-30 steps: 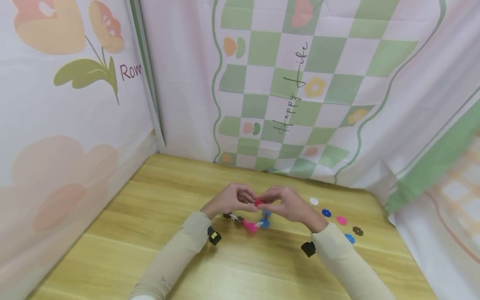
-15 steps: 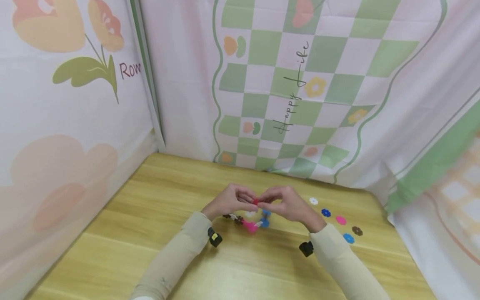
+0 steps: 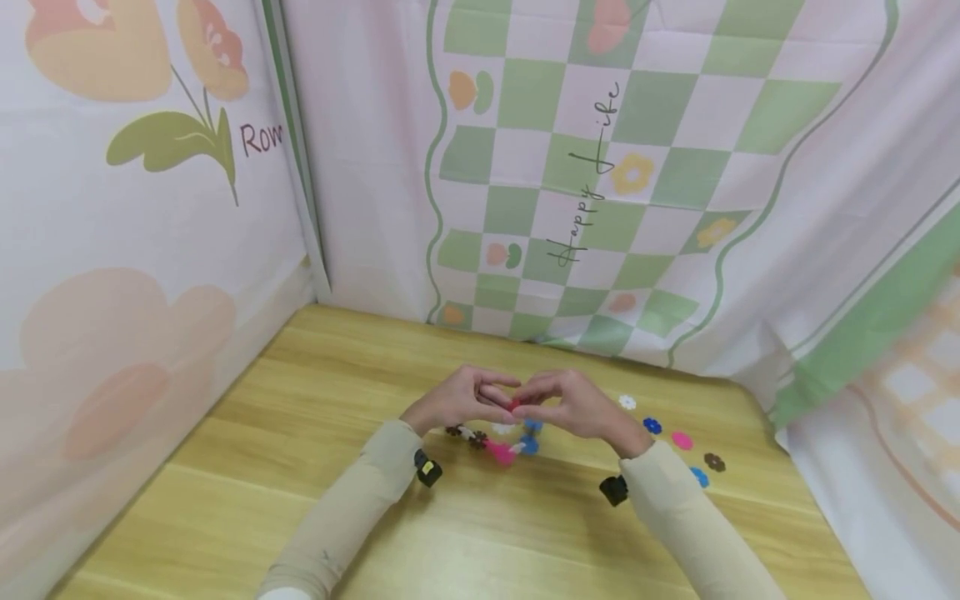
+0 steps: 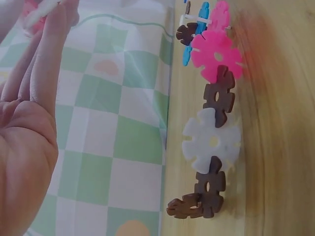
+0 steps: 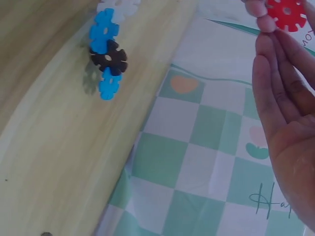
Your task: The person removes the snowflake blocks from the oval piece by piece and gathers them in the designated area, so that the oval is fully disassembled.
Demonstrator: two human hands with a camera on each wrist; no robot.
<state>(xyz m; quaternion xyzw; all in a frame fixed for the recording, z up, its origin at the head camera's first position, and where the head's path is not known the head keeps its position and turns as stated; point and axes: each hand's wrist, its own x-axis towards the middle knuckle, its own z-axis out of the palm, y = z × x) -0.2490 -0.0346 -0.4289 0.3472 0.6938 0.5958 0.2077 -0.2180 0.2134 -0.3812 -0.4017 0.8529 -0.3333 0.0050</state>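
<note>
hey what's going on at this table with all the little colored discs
A person's right hand pinches a red disc, and the left hand, meeting it, seems to hold a white piece there. Whether the two pieces are joined is hard to see. On the table sits a chain of linked discs in pink, brown, white and light blue. A row of separate pieces lies off to the right.

Draped corner of a room, home-like in decor, though we cannot tell its wider use. We note the wood-grain tabletop, a checked "Happy Life" curtain behind the surface's far edge, and a flower-printed panel along its left edge.
</note>
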